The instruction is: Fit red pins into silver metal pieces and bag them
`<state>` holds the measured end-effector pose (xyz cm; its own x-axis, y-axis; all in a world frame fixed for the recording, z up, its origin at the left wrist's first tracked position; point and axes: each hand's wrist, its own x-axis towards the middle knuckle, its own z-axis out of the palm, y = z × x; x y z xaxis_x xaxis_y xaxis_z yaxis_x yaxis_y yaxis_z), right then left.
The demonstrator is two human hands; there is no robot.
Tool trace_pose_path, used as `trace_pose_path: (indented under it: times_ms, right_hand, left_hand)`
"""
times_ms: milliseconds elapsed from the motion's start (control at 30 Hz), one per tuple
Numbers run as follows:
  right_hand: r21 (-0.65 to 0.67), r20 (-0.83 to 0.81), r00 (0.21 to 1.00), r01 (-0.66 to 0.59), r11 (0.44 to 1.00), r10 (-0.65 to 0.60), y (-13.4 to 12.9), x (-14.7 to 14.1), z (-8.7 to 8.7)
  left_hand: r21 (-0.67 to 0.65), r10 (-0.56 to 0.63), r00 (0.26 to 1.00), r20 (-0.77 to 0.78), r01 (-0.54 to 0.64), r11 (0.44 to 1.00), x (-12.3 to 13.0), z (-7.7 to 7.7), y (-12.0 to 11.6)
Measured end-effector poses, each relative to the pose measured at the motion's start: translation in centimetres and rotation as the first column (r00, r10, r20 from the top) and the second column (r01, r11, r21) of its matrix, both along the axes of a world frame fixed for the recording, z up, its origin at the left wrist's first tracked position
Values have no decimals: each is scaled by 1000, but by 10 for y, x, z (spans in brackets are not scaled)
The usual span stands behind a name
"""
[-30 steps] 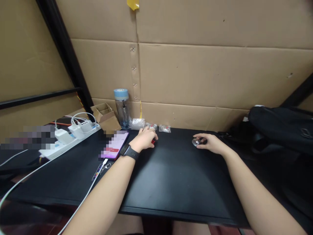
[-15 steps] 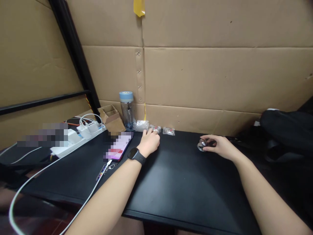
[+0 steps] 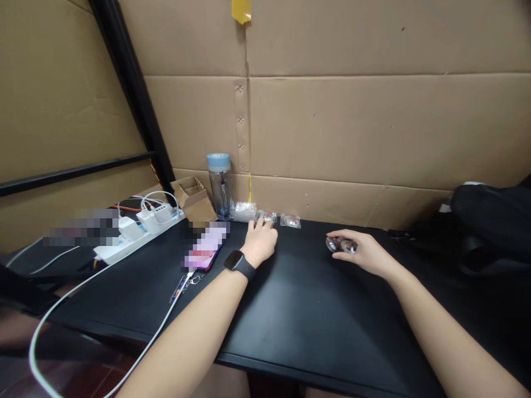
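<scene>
On the black table, my left hand (image 3: 261,242) reaches to a small clear packet (image 3: 267,216) near the back edge, its fingertips at the packet's front; whether they grip it is hidden. Another clear packet (image 3: 290,221) with a round shiny piece lies just right of it, and a bubble-wrapped bundle (image 3: 244,211) is to the left. Farther right, my right hand (image 3: 363,251) has its thumb and fingers around small shiny round clear pieces (image 3: 347,246), close above or on the table.
A bottle with a blue lid (image 3: 219,185) and an open cardboard box (image 3: 194,200) stand at the back left. A phone (image 3: 207,246) on a white cable, a power strip (image 3: 120,246) and a black bag (image 3: 489,213) at right are in view.
My right hand has moved slightly left, and the shiny pieces in it have turned and spread apart. My left hand stays by the packet. The view has shifted a little.
</scene>
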<state>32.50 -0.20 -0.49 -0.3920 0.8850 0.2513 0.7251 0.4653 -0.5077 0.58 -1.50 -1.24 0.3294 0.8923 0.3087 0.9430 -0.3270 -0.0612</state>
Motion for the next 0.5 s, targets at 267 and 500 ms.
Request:
trace_pose_path:
  times_ms: [267, 500]
  right_hand:
    - [-32, -5, 994, -107, 994, 107, -2, -10, -3]
    - [-74, -18, 994, -108, 991, 107, -3, -12, -5]
  left_hand:
    - [-37, 49, 998, 37, -48, 998, -3, 9, -1]
    - [-45, 52, 998, 47, -50, 998, -2, 5, 0]
